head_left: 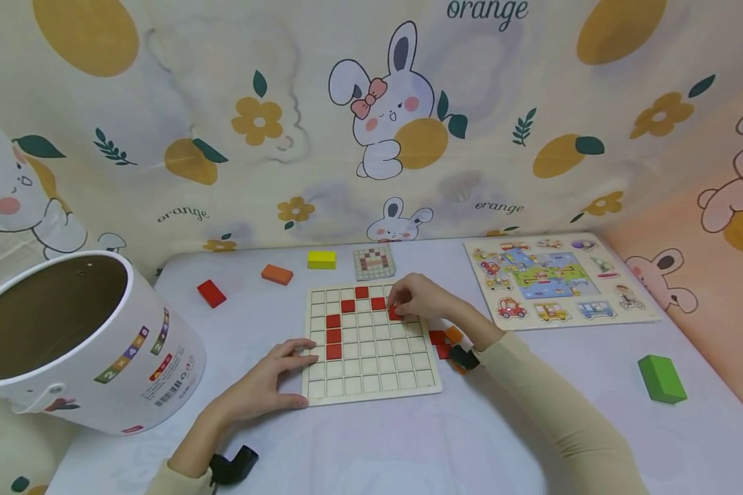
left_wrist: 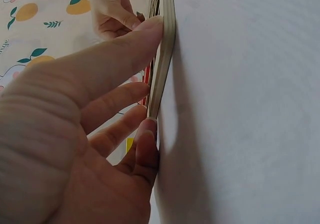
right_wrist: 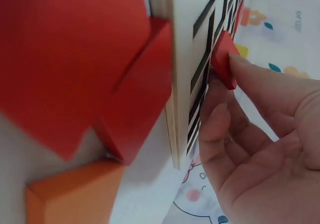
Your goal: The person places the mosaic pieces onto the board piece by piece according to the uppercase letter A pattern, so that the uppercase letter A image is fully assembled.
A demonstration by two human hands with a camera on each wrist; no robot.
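Observation:
A pale wooden grid board (head_left: 374, 368) lies on the table, with several red tiles (head_left: 334, 336) set in its squares as part of an arch. My right hand (head_left: 424, 297) is over the board's upper right, pinching a red square tile (right_wrist: 224, 58) between thumb and fingers; the tile stands tilted close to the grid. Spread along the board's left side, my left hand (head_left: 254, 385) touches the edge with thumb and fingertips. Loose red tiles (head_left: 438, 337) and orange tiles (head_left: 454, 334) lie by the board's right edge, partly hidden under the right wrist.
Behind the board lies a small pattern card (head_left: 374, 264). A yellow block (head_left: 321, 260), an orange block (head_left: 276, 274) and a red block (head_left: 212, 293) lie back left. A white bucket (head_left: 173, 371) stands left; a vehicle puzzle (head_left: 495, 302) and green block (head_left: 662, 379) are right.

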